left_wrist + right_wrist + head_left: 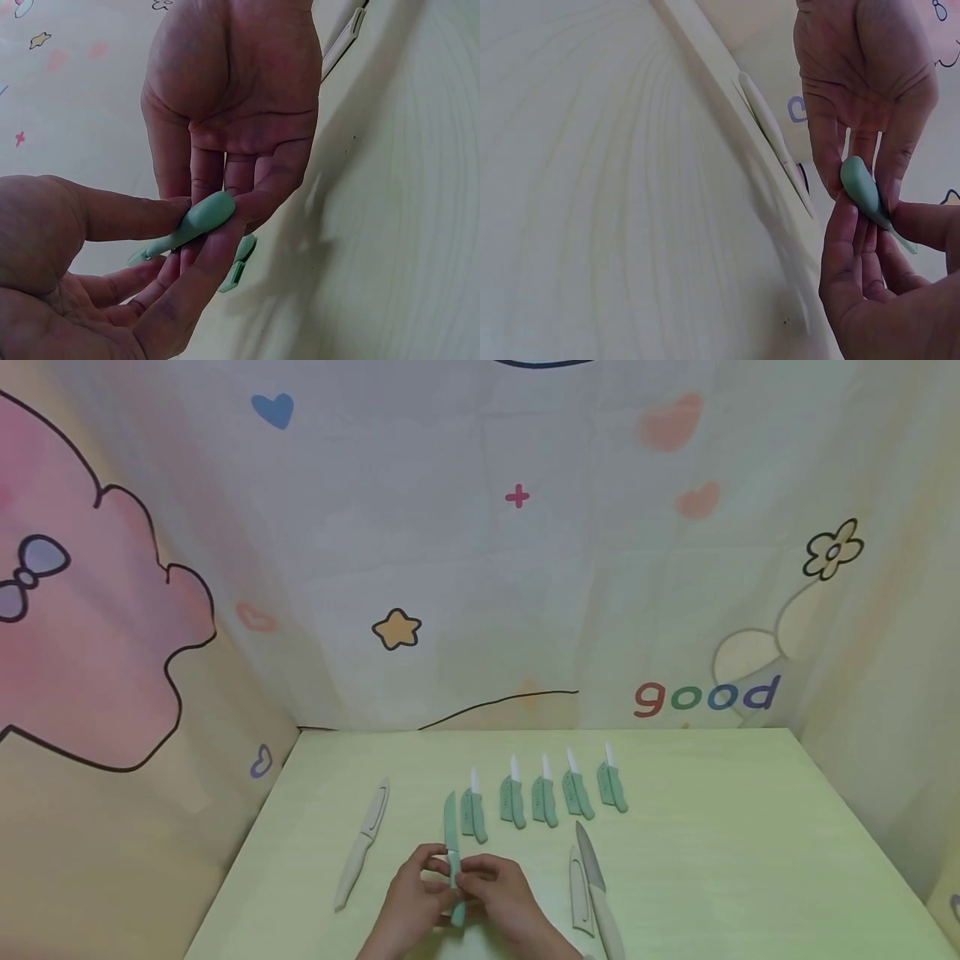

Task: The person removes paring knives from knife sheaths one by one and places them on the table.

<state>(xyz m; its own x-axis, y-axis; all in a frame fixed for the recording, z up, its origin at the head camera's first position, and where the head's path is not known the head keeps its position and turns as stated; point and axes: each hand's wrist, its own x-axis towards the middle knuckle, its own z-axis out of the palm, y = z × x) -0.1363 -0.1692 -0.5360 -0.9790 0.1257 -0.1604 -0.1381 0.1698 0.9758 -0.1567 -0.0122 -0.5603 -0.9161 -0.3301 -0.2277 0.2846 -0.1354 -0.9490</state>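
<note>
A slim green knife points away from me near the front of the table, green over its blade part as well as its handle. Whether that green is a sheath or the blade itself, I cannot tell. My left hand pinches its handle from the left side. From the other side, my right hand holds the same handle between thumb and fingers. Both wrist views show the rounded green handle end between the fingertips of the two hands, raised off the table. Fingers hide part of the handle.
Several small green knives with pale blades lie in a row behind the hands. To the left lies a cream-handled knife. A bare-bladed knife and a white sheath lie on the right. Behind the table hangs a printed curtain.
</note>
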